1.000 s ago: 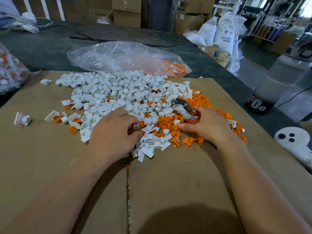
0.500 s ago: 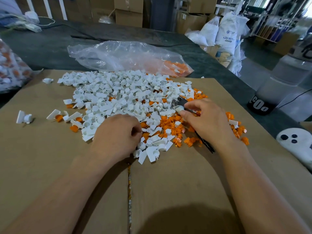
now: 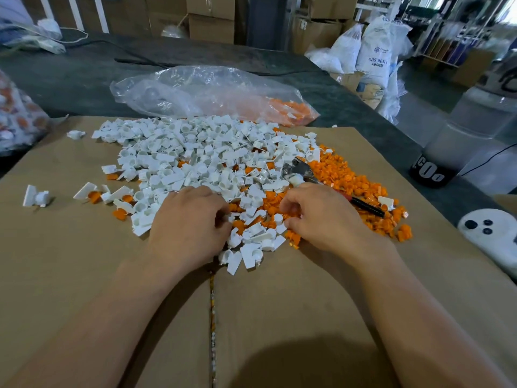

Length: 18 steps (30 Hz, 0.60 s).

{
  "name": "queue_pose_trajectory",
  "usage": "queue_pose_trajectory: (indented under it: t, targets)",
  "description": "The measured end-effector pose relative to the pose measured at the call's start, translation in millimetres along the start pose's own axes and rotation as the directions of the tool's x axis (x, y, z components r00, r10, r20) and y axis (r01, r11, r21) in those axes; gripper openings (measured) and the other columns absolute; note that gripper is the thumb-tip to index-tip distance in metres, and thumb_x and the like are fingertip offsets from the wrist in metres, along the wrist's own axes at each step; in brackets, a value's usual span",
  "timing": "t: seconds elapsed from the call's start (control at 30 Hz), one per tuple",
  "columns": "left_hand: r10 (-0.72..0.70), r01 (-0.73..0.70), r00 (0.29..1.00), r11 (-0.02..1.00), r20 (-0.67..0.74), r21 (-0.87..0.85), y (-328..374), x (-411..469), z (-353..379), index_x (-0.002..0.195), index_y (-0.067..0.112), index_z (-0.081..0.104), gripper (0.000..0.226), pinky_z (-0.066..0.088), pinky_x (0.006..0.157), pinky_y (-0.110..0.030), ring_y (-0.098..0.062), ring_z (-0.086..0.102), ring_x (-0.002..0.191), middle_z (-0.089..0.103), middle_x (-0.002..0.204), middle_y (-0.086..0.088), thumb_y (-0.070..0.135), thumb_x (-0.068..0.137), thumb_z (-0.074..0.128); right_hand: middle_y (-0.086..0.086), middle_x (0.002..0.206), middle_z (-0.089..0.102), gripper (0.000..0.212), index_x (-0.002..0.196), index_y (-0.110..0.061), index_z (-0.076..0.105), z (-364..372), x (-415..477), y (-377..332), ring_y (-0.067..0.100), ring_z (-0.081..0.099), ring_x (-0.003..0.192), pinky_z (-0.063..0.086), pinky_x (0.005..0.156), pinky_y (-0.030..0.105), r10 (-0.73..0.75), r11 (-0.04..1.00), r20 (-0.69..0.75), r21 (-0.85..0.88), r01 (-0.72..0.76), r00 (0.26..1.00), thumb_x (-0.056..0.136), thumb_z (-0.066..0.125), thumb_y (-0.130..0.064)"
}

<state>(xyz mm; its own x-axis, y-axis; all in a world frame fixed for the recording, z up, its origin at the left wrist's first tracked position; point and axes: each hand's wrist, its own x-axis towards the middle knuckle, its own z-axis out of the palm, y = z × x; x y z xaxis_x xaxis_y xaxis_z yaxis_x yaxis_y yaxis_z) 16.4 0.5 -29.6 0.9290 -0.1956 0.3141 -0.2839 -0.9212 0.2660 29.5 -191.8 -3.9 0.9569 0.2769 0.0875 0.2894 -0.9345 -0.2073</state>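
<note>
In the head view, a heap of white plastic parts [image 3: 195,161] covers the middle of the cardboard sheet [image 3: 279,317] and reaches towards its far edge. It merges on the right into a spread of orange caps [image 3: 344,177] that runs towards the right edge. Both hands rest at the near rim of the heap, knuckles up, close together but apart. The left hand [image 3: 190,222] sits on the white parts with its fingers curled down into them. The fingertips are hidden, so I cannot tell whether it holds a piece. The right hand [image 3: 321,217] lies where white and orange meet, fingers bent inward and thumb tucked under. Whether it pinches anything cannot be made out. Just beyond its knuckles lie hand cutters [image 3: 298,170]. The metal head is on the heap, and the dark handle emerges to the right of the hand, its middle hidden. A clear plastic bag [image 3: 201,91] lies past the far edge.
</note>
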Motion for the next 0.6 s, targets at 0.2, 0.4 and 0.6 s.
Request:
queue_pose_trajectory:
  t: [0.2,0.4,0.6]
  targets:
    - [-0.03,0.019,0.996,0.992,-0.089,-0.126,2.1,0.9,-2.6,0.1,0.016,0.064,0.02,0.034,0.074,-0.028,-0.021,0.056,0.09,0.066,0.097,-0.001,0.029,0.092,0.052,-0.01,0.092,0.045,0.017,0.104,-0.024,0.061,-0.5,-1.1,0.8,0.009,0.047,0.089,0.039,0.072,0.025,-0.01,0.999,-0.011,0.049,0.01,1.0,0.088,0.058,-0.018]
    - [-0.122,0.061,0.984,0.918,-0.132,-0.392,7.8,-2.3,-7.9,0.088,0.021,0.058,0.003,0.04,0.064,-0.02,-0.012,0.054,0.075,0.058,0.085,0.01,0.023,0.088,0.06,-0.007,0.099,0.042,0.022,0.112,-0.019,0.056,-3.6,-2.0,1.5,0.003,0.042,0.086,0.035,0.068,0.013,0.004,0.973,-0.11,0.23,0.022,0.994,0.093,0.05,-0.012]
    - [-0.178,0.06,0.97,0.834,-0.164,-0.548,14.6,-6.4,-11.8,0.068,0.031,0.048,0.031,0.039,0.058,-0.003,-0.001,0.058,0.071,0.056,0.076,0.019,0.012,0.078,0.071,-0.014,0.087,0.052,0.021,0.104,-0.019,0.068,-5.5,-6.7,-11.4,-0.006,0.05,0.075,0.035,0.067,-0.002,0.008,0.874,-0.227,0.474,0.103,0.974,0.087,0.06,-0.01]
